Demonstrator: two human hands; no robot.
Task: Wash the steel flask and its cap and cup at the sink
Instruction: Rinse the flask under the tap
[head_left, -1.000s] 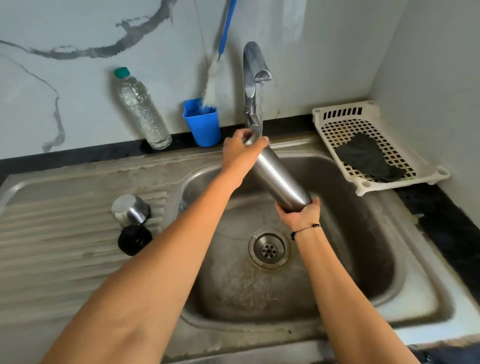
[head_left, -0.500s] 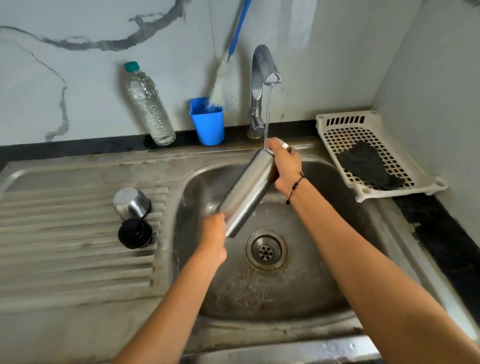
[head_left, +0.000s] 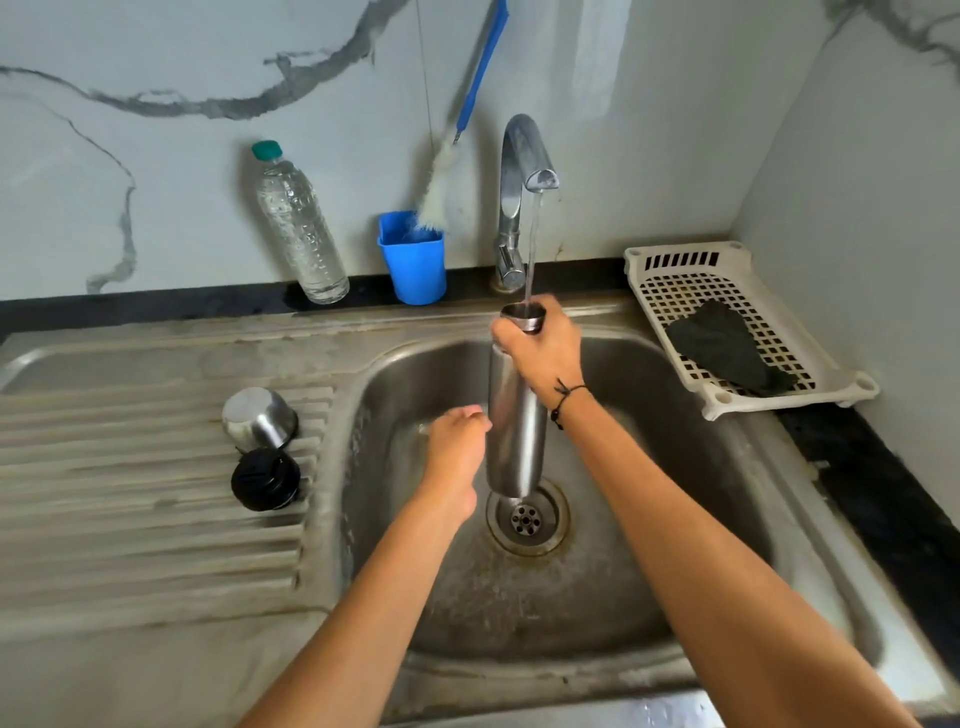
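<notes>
The steel flask (head_left: 514, 441) stands upright over the sink basin (head_left: 675, 467), its open mouth under the running tap (head_left: 522, 166). A stream of water falls into the mouth. My right hand (head_left: 545, 348) grips the flask round its neck, just below the rim. My left hand (head_left: 454, 447) is beside the flask's left side, fingertips touching its wall, holding nothing. The steel cup (head_left: 258, 418) lies upside down on the drainboard (head_left: 130, 493) at the left. The black cap (head_left: 266, 478) sits just in front of the cup.
A blue cup (head_left: 414, 265) with a long bottle brush (head_left: 441, 176) and a clear plastic bottle (head_left: 301, 228) stand at the back wall. A white basket (head_left: 675, 270) holding a dark cloth (head_left: 727, 348) sits at the right. The drain (head_left: 527, 519) is below the flask.
The flask went from tilted to upright under the tap. My right hand stayed at its neck; my left hand let go of the base and moved up beside the body.
</notes>
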